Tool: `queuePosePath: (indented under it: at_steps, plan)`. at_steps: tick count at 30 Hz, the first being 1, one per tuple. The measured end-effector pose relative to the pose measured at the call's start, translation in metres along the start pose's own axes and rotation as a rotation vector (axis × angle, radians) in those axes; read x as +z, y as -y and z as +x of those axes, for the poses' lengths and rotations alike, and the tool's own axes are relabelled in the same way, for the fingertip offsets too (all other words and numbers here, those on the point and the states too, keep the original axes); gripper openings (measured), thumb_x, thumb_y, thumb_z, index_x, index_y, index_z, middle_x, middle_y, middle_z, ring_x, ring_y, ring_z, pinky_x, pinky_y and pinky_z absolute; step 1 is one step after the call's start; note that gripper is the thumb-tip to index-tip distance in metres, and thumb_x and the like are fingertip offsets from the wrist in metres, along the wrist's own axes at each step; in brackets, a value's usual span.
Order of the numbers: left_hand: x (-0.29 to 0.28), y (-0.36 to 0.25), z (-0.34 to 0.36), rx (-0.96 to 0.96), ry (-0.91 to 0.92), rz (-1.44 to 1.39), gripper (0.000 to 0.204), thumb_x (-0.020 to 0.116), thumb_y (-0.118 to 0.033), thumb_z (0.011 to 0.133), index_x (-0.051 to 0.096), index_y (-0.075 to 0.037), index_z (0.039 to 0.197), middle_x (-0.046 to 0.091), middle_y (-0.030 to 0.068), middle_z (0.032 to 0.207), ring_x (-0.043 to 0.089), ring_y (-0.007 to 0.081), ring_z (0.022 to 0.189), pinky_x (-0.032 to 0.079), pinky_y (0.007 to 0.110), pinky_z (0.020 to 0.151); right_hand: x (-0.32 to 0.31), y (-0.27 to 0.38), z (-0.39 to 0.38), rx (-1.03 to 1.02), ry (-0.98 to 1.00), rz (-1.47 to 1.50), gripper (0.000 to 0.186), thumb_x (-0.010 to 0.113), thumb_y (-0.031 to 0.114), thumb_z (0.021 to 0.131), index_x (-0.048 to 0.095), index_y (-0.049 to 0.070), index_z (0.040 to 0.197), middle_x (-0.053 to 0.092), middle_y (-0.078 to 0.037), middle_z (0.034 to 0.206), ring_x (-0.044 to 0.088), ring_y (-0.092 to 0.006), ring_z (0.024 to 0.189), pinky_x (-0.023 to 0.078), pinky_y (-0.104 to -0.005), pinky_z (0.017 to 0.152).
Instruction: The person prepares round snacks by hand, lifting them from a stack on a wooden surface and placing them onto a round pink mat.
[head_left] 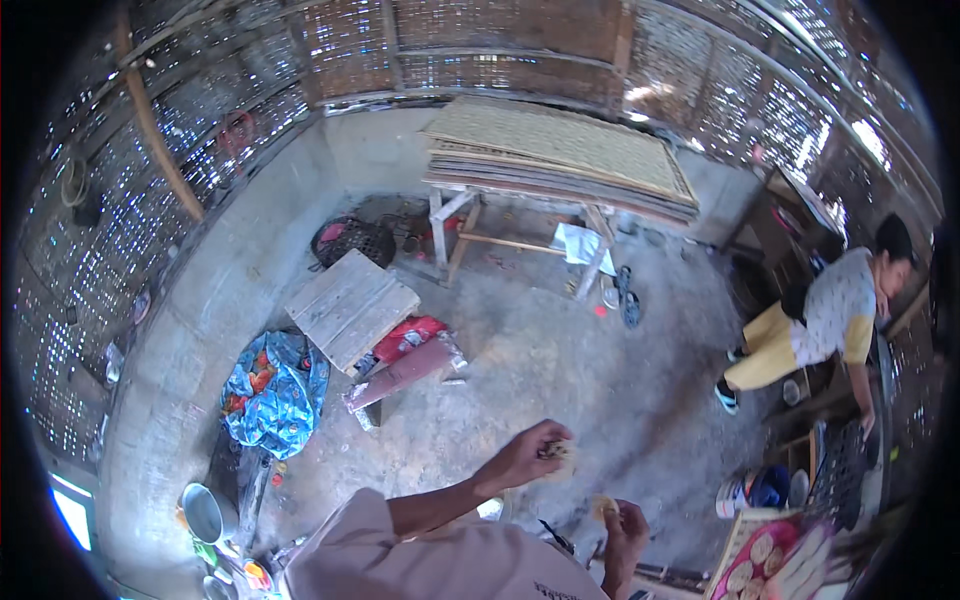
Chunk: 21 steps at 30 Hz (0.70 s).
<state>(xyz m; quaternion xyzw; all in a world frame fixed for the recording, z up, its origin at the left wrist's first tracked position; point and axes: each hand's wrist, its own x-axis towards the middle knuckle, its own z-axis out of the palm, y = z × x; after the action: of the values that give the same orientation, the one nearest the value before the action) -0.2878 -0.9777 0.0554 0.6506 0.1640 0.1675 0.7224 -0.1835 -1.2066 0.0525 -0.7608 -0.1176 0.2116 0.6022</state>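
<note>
My left hand [522,458] is raised in front of my body, its fingers closed round a pale beige lump [560,462] with darker bits in it. Lower and to the right, my right hand [627,530] pinches a small, flat, yellowish round piece [604,507]. The two hands are apart. What exactly either piece is, I cannot make out. At the lower right, near my right hand, a light-rimmed tray [728,548] carries pink wrapping and several pale round discs [762,548].
A low wooden table [352,310] stands ahead left, beside a blue plastic bag [275,395]. Woven mats [550,140] are stacked on a bench at the back. A person [835,310] leans over the right side, near buckets [768,487]. A metal pot [208,513] is lower left.
</note>
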Motion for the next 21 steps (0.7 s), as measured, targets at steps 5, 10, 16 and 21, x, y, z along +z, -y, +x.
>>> queuePosePath:
  at_steps: [5, 10, 16, 21]
  plan:
    - [-0.088, 0.017, -0.029, -0.072, -0.497, 0.054, 0.042, 0.072, -0.004, 0.076, 0.053, -0.003, 0.114, 0.061, 0.0065, 0.098, 0.058, 0.0116, 0.086, 0.049, 0.027, 0.075, 0.066, 0.022, 0.065, -0.546, 0.146, -0.508, 0.014, 0.071, 0.007, 0.072, 0.071, 0.009, 0.086, 0.058, -0.006, 0.067, 0.058, -0.0209, 0.062, 0.047, -0.0324, 0.064]
    - [-0.129, 0.036, -0.052, -0.068, -0.814, 0.044, 0.041, 0.073, -0.006, 0.075, 0.055, -0.001, 0.111, 0.063, 0.0063, 0.093, 0.059, 0.0110, 0.083, 0.048, 0.026, 0.072, 0.129, 0.035, 0.135, -0.340, 0.388, -0.667, 0.016, 0.071, 0.017, 0.075, 0.074, 0.013, 0.090, 0.069, -0.010, 0.078, 0.068, -0.0215, 0.068, 0.052, -0.0322, 0.062]
    - [-0.164, 0.038, 0.009, -0.043, -0.939, -0.025, 0.037, 0.072, -0.005, 0.076, 0.057, 0.000, 0.110, 0.064, 0.0054, 0.089, 0.058, 0.0098, 0.078, 0.047, 0.024, 0.069, 0.228, 0.041, 0.229, -0.501, 0.522, -0.379, 0.022, 0.062, 0.005, 0.079, 0.070, 0.005, 0.100, 0.070, -0.014, 0.088, 0.068, -0.0165, 0.074, 0.053, -0.0265, 0.062]
    - [-0.216, 0.015, 0.098, 0.128, -0.933, -0.027, 0.034, 0.070, -0.001, 0.078, 0.057, 0.000, 0.109, 0.063, 0.0046, 0.090, 0.059, 0.0110, 0.082, 0.047, 0.024, 0.070, 0.289, 0.099, 0.295, -0.574, 0.636, -0.294, 0.025, 0.060, 0.005, 0.079, 0.068, 0.009, 0.102, 0.068, -0.012, 0.093, 0.067, -0.0224, 0.074, 0.053, -0.0297, 0.064]
